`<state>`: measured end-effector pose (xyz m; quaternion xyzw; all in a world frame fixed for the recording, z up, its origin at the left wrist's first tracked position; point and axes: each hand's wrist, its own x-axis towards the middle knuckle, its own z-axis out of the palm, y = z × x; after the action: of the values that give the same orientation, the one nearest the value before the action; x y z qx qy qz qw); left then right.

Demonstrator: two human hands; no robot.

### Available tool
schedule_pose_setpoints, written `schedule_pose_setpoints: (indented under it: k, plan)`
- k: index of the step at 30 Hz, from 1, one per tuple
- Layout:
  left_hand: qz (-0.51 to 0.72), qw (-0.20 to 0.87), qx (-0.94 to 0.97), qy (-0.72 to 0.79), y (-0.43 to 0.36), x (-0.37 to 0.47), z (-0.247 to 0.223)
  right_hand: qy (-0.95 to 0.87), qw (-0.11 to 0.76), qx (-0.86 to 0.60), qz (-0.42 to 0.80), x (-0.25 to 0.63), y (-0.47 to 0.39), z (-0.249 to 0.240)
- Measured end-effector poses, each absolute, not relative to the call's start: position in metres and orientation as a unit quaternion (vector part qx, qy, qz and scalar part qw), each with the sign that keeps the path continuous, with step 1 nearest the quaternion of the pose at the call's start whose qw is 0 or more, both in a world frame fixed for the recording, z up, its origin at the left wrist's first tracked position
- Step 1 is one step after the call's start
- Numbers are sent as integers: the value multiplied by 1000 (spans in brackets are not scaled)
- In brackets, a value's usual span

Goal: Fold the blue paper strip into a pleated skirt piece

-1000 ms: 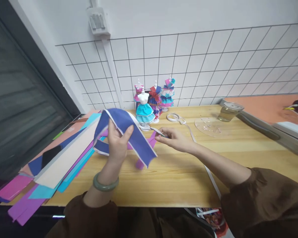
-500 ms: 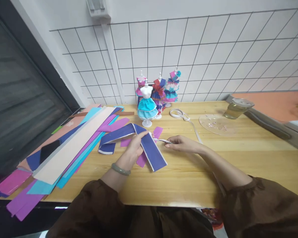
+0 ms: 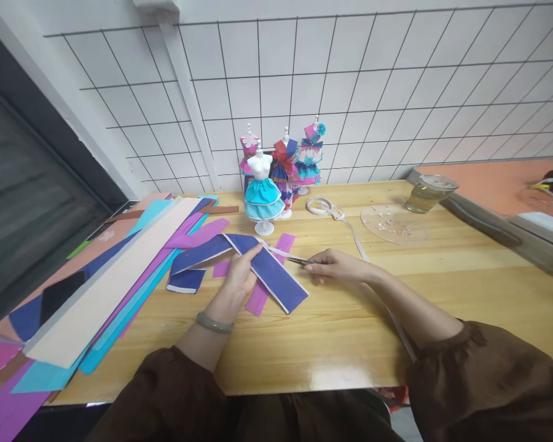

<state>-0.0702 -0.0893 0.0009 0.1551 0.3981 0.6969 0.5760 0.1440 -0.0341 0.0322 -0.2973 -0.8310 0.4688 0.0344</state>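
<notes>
My left hand (image 3: 240, 275) is closed on a long navy blue paper strip (image 3: 281, 279) with white edging. The strip bends behind the hand and folds over at its left end. My right hand (image 3: 329, 265) grips slim dark tweezers (image 3: 299, 261), tips pointing left. A narrow white strip (image 3: 279, 251) runs from beside my left thumb to those tips. Beneath the navy strip lie purple paper pieces (image 3: 257, 299) on the table. Just beyond stands a small white mannequin (image 3: 260, 164) in a tiered turquoise skirt (image 3: 262, 199).
Layered coloured paper strips (image 3: 120, 279) cover the left side, a black phone (image 3: 62, 296) among them. Several dressed mannequins (image 3: 309, 162) stand behind. A white ribbon coil (image 3: 320, 206), a clear dish of small bits (image 3: 389, 224) and a lidded cup (image 3: 428, 195) sit to the right.
The view has shifted slightly, so most things sit further left. My right hand is farther from my left, and the white strip between them shows longer.
</notes>
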Motion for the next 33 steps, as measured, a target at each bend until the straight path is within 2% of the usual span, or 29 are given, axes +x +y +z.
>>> schedule_pose_setpoints:
  k: [7,15,22,33]
  plan:
    - [712,559,156,396,-89,-72,0,-867,90,-304,384,142,-41,36]
    - [709,562,141,401,-88,-73,-2,-881,129,-294,348,141,-45,40]
    - [687,584,130,412,-89,-75,1,-822,143,-232,500,141,-54,43]
    - [691,603,104,385,-84,-86,-6,-736,-11,-90,671,152,-41,35]
